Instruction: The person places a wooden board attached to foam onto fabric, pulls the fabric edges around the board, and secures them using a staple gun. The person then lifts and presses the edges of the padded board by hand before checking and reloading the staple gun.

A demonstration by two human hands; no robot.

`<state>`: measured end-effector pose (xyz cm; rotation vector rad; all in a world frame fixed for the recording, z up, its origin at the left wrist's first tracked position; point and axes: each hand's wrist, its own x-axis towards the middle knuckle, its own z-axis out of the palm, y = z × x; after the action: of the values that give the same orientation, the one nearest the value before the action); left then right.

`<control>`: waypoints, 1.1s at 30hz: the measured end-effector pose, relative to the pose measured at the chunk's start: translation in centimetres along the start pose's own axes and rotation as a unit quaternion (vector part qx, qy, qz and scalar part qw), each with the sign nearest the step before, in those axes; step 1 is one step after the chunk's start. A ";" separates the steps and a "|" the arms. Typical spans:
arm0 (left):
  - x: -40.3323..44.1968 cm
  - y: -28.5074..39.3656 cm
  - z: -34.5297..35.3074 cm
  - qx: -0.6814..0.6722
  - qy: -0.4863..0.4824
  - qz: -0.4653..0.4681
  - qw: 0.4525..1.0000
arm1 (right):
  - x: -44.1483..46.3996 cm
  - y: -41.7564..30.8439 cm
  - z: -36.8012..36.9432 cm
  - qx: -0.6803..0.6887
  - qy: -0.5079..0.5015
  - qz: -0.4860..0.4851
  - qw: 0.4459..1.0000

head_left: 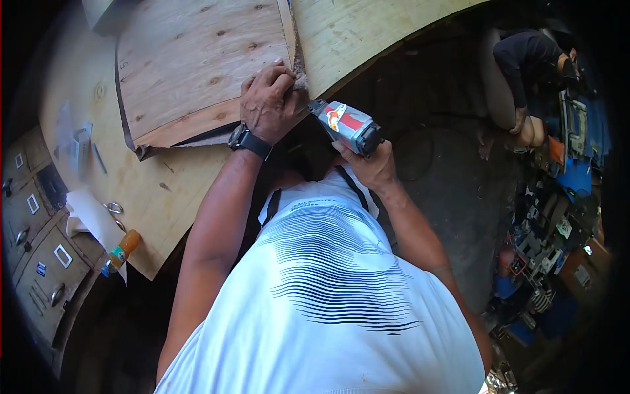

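Note:
A plywood panel (203, 69) with wooden edge strips lies on the table, and dark grey fabric (213, 136) shows along its borders. At the panel's near right corner, my left hand (268, 102) is closed with bent fingers over the fabric edge. The wrist wears a black watch. My right hand (375, 167) grips a grey power tool (348, 123) with a red and white label. Its narrow dark nose points left and sits close beside my left hand. From above I cannot tell whether it is a drill or a staple gun.
The plywood table (190, 190) has its edge in front of me. On its left are an orange drink bottle (125, 248), white paper (95, 217) and scissors handles. Drawers (49, 262) stand at far left. At right, another person (528, 72) bends near a cluttered pile (545, 256).

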<state>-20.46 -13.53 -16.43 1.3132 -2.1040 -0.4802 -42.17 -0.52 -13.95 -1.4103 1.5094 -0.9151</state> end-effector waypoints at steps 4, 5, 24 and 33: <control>0.1 -0.1 -0.1 -0.002 0.003 0.002 1.000 | 0.8 -0.4 0.9 0.004 0.008 -0.021 1.000; 0.1 0.0 -0.1 -0.002 0.005 0.002 1.000 | 1.0 -0.7 0.8 0.004 0.008 -0.028 1.000; 0.8 -1.6 -0.1 -0.142 0.084 -0.006 0.986 | -0.2 -1.4 -3.9 0.067 -0.010 0.165 0.984; 2.1 -3.6 -1.8 -0.500 0.152 -0.331 0.786 | -3.4 -2.6 -10.8 -0.021 0.098 0.236 0.967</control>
<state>-17.49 -16.96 -16.54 1.2527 -0.7669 -1.3377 -51.23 2.21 -7.22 -0.9407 1.9142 -0.7385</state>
